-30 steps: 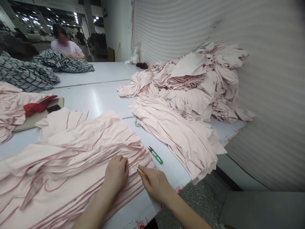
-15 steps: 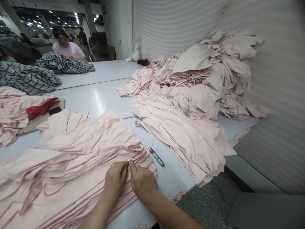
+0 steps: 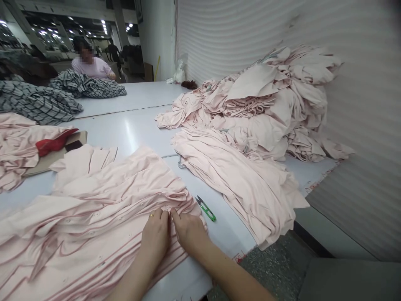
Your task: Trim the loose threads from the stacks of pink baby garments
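Observation:
My left hand point(image 3: 156, 234) and my right hand point(image 3: 189, 230) lie side by side on a spread stack of pale pink garments point(image 3: 94, 209) with buttons and darker pink piping. The fingertips of both hands meet at a buttoned edge of the top piece and press or pinch the cloth there. A ring shows on a finger of the left hand. Green-handled thread snips point(image 3: 205, 207) lie on the white table point(image 3: 131, 125) just right of my right hand.
A tall heap of pink garments point(image 3: 266, 108) fills the right side against a ribbed wall. More pink cloth, a red piece point(image 3: 52, 144) and cardboard lie at left. Checked grey fabric point(image 3: 40, 102) lies at the back, where another person point(image 3: 90, 62) sits.
My right hand has moved left from the table's edge onto the garment and now meets the left hand at the buttoned edge. The yellowish item seen in it earlier no longer shows.

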Available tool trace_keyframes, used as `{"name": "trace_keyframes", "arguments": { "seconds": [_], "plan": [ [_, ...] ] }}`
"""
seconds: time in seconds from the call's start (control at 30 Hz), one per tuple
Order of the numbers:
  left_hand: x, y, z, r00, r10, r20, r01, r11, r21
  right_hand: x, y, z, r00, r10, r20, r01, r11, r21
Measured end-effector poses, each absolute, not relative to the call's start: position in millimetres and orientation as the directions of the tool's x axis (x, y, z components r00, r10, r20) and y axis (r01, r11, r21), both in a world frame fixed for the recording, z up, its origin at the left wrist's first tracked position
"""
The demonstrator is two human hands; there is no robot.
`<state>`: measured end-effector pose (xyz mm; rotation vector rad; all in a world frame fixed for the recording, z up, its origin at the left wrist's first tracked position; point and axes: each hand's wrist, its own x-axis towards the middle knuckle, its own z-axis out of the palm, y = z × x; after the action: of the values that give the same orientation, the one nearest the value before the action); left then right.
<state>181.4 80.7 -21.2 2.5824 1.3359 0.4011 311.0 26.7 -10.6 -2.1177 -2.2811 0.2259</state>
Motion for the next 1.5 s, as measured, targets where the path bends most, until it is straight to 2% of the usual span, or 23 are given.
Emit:
{"name": "trace_keyframes", "arguments": {
  "seconds": [0.17, 0.33, 0.4, 0.5, 0.6, 0.7, 0.87, 1.0, 1.07, 1.17, 1.27, 1.4, 1.5],
  "plan": [
    [183, 103, -15, 0.523, 0.848, 0.085, 0.766, -0.512, 0.39, 331, 15, -4, -0.174, 0.985, -0.021, 0.974, 0.169, -0.149],
    [179, 112, -24, 0.435, 0.896, 0.084, 0.778, -0.422, 0.467, 334, 8, -6, -0.105, 0.983, 0.149, 0.892, 0.16, -0.423],
    [166, 104, -27, 0.402, 0.906, 0.131, 0.787, -0.415, 0.457, 329, 11, -7, -0.086, 0.983, 0.165, 0.862, 0.156, -0.482],
    [138, 90, -28, 0.363, 0.912, 0.189, 0.81, -0.409, 0.419, 322, 10, -5, -0.142, 0.977, 0.16, 0.832, 0.205, -0.516],
    [115, 83, -29, 0.342, 0.93, 0.133, 0.762, -0.358, 0.539, 316, 4, -4, -0.199, 0.968, 0.152, 0.801, 0.25, -0.544],
    [109, 82, -33, 0.311, 0.941, 0.132, 0.67, -0.316, 0.672, 304, 3, -9, -0.216, 0.963, 0.159, 0.814, 0.268, -0.515],
    [114, 82, -33, 0.305, 0.945, 0.116, 0.584, -0.282, 0.761, 280, 13, -15, -0.158, 0.978, 0.138, 0.938, 0.192, -0.289],
    [115, 83, -30, 0.219, 0.974, 0.061, 0.575, -0.179, 0.798, 278, 9, -7, -0.158, 0.981, 0.115, 0.923, 0.188, -0.335],
    [115, 82, -32, 0.248, 0.964, 0.098, 0.548, -0.223, 0.806, 275, 7, -6, -0.159, 0.982, 0.106, 0.924, 0.186, -0.335],
    [117, 77, -39, 0.331, 0.918, 0.218, 0.527, -0.372, 0.764, 261, 13, -11, -0.119, 0.991, 0.058, 0.965, 0.13, -0.228],
    [119, 71, -43, 0.354, 0.884, 0.307, 0.604, -0.466, 0.647, 248, 23, -12, -0.054, 0.998, -0.029, 0.987, 0.049, -0.152],
    [122, 81, -39, 0.356, 0.911, 0.209, 0.706, -0.408, 0.579, 262, 21, 3, -0.208, 0.973, -0.1, 0.968, 0.19, -0.164],
    [124, 93, -33, 0.335, 0.928, 0.163, 0.727, -0.365, 0.582, 278, 12, 12, -0.216, 0.974, -0.065, 0.95, 0.194, -0.243]
  ]
}}
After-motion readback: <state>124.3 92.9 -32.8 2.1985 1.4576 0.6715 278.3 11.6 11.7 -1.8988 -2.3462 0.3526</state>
